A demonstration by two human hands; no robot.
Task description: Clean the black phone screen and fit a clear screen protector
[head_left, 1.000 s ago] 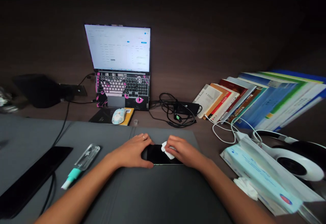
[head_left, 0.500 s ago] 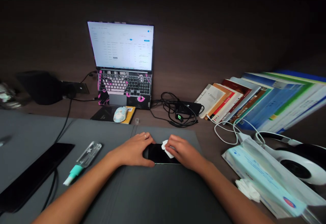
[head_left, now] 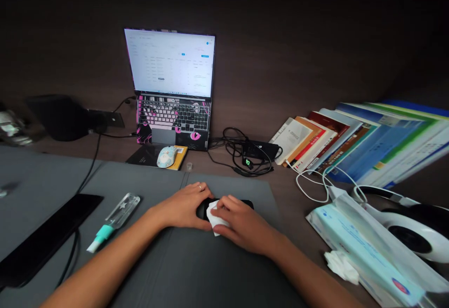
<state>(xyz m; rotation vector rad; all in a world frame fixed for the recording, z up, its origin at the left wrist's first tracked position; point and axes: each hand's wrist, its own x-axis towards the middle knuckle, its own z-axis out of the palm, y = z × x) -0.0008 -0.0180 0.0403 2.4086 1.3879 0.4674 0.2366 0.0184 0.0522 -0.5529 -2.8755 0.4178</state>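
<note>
A black smartphone [head_left: 248, 203] lies flat on the dark desk mat [head_left: 196, 270], mostly covered by my hands. My left hand [head_left: 185, 207], a ring on one finger, grips its left end between thumb and fingers. In my right hand [head_left: 243, 224] is a folded white tissue [head_left: 213, 214], pinched and laid over the phone's left-middle part and its near edge. To the left of my left forearm rests a clear spray bottle [head_left: 122, 212] with a mint-green neck.
A laptop [head_left: 171, 88] stands open at the back, a mouse [head_left: 166, 156] before it. Cables and a charger [head_left: 259, 150] lie beside leaning books [head_left: 351, 139]. On the right are a tissue pack [head_left: 365, 247], a crumpled tissue [head_left: 342, 266] and headphones [head_left: 410, 233]. A black slab [head_left: 45, 238] lies left.
My right hand has moved left and nearer to me with the tissue, across the phone toward my left hand. My left hand has stayed on the phone's left end.
</note>
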